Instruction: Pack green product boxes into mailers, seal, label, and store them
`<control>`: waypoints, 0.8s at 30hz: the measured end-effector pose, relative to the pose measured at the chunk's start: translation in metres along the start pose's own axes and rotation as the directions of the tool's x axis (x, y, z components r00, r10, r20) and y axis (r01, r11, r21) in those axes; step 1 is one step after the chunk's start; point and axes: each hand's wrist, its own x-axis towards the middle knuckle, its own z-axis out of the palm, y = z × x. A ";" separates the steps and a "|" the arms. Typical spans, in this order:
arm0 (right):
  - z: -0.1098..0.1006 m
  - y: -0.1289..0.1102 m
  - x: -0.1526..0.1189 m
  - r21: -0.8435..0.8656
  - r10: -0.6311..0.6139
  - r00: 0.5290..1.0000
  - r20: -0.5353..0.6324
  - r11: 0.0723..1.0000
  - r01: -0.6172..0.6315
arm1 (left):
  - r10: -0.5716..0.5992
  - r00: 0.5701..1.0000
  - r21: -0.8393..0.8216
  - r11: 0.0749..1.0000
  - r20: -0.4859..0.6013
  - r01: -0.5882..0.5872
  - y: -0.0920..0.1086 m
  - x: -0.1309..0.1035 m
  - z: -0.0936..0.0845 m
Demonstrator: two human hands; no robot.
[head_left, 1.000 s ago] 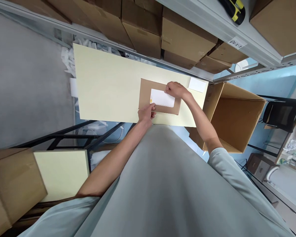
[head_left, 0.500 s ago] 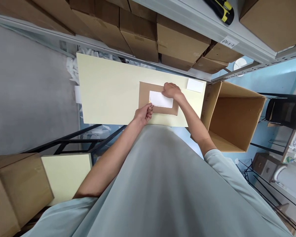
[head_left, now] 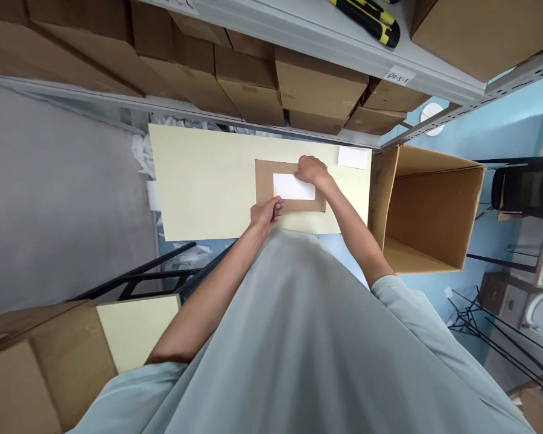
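A white paper card [head_left: 295,186] lies over a flat brown cardboard piece [head_left: 264,175], which rests on a long cream board [head_left: 203,184]. My left hand [head_left: 266,211] is closed in a pinch at the card's lower left corner, beside a small orange mark. At the card's upper right edge, my right hand [head_left: 312,169] has its fingers curled and pressed together on it; its fingertips are partly hidden. A second white slip [head_left: 352,158] sits near the board's right end, apart from both hands.
An open cardboard box [head_left: 429,211] stands to the right of the board. Behind it, a metal shelf [head_left: 298,30] carries brown cartons [head_left: 321,84] and a black-and-yellow tool [head_left: 371,21]. More cartons [head_left: 67,355] and a cream panel [head_left: 138,328] are at lower left.
The camera view has shifted slightly, so the board sits a little lower in the picture. Both hands keep nearly the same hold on the card's corners.
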 end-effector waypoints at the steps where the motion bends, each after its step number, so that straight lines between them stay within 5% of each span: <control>1: 0.002 -0.001 -0.003 -0.005 0.012 1.000 -0.029 1.000 -0.012 | 0.035 0.999 0.048 0.998 0.000 -0.034 -0.002 0.000 -0.003; 3: 0.009 -0.005 -0.014 -0.021 0.022 0.988 -0.154 0.999 -0.026 | 0.177 0.984 0.193 0.965 0.006 -0.175 -0.005 0.000 -0.010; 5: 0.024 -0.011 -0.032 -0.025 -0.006 0.953 -0.303 1.000 -0.002 | 0.441 0.896 0.377 0.824 0.044 -0.424 -0.006 0.003 -0.017; 7: 0.047 -0.019 -0.052 -0.012 -0.064 0.915 -0.398 0.998 0.065 | 0.697 0.695 0.512 0.538 0.175 -0.669 -0.005 0.010 -0.020; 9: 0.074 -0.025 -0.068 0.000 -0.123 0.893 -0.432 0.991 0.137 | 0.785 0.487 0.534 0.243 0.382 -0.810 -0.002 0.020 -0.018; 11: 0.099 -0.028 -0.077 0.010 -0.121 0.892 -0.436 0.990 0.139 | 0.721 0.390 0.498 0.072 0.572 -0.864 -0.001 0.031 -0.013; 14: 0.125 -0.022 -0.080 0.007 -0.064 0.891 -0.449 0.997 0.075 | 0.611 0.398 0.504 -0.001 0.684 -0.864 -0.003 0.048 -0.008; 19: 0.135 0.000 -0.086 0.044 0.120 0.857 -0.502 0.993 -0.114 | 0.640 0.490 0.612 0.040 0.591 -0.790 -0.001 0.068 -0.024; 24: 0.133 -0.001 -0.093 0.073 0.206 0.834 -0.512 0.978 -0.197 | 0.644 0.459 0.610 -0.015 0.612 -0.792 0.005 0.067 -0.027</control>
